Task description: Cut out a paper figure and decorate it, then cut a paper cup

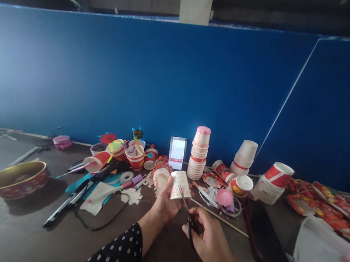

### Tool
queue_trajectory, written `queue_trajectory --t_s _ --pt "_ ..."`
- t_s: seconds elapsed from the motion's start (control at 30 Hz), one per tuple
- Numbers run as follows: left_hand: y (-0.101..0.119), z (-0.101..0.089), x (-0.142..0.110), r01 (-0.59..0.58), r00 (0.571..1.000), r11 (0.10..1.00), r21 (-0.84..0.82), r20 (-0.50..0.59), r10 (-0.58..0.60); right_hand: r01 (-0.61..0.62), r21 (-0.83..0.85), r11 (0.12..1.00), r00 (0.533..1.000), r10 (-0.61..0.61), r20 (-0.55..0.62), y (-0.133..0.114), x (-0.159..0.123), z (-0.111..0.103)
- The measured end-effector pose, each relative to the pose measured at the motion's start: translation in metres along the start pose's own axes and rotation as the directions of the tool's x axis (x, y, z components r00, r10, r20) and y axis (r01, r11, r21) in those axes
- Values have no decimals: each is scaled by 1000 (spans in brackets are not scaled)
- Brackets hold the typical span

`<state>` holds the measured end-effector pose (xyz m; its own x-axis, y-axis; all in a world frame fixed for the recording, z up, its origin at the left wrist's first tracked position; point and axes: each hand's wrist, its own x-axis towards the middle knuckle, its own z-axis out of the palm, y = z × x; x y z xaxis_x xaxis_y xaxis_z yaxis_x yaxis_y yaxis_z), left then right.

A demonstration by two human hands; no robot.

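Note:
My left hand (167, 205) is closed around a white paper cup (179, 183) with red and gold print, held above the middle of the table. In my right hand (209, 236) is a pair of black-handled scissors (189, 220), with fingers wrapped round the handles. The scissor blades point up and left and lie against the front of the cup near its lower edge. Whether they have cut into the paper I cannot tell. Behind the cup, a bright phone-like panel (177, 152) stands upright, partly blurred out.
Tall stacked paper cups (197, 160) stand behind, with more cup stacks (243, 157) to the right. Decorated cups (134, 158), a tape roll (126, 178) and paper scraps lie left. A gold-rimmed bowl (22, 188) sits far left; a dark tray (265, 236) lies right.

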<state>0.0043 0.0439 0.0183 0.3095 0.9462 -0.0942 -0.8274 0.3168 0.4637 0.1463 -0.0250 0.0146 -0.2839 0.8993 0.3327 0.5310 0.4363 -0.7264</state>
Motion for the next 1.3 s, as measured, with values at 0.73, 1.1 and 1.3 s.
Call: queue_trajectory --t_s 0.73,1.1,1.3 --pt "9 -9 10 -182 979 982 48 -85 186 -209 223 952 972 177 152 -16 -4 -4" --pt "-5 -2 8 -105 990 990 93 -79 113 -180 218 959 978 150 145 -12 -1 -3" --pt "-10 -2 5 -87 991 989 122 -93 99 -157 222 962 984 133 122 -10 -1 -2"
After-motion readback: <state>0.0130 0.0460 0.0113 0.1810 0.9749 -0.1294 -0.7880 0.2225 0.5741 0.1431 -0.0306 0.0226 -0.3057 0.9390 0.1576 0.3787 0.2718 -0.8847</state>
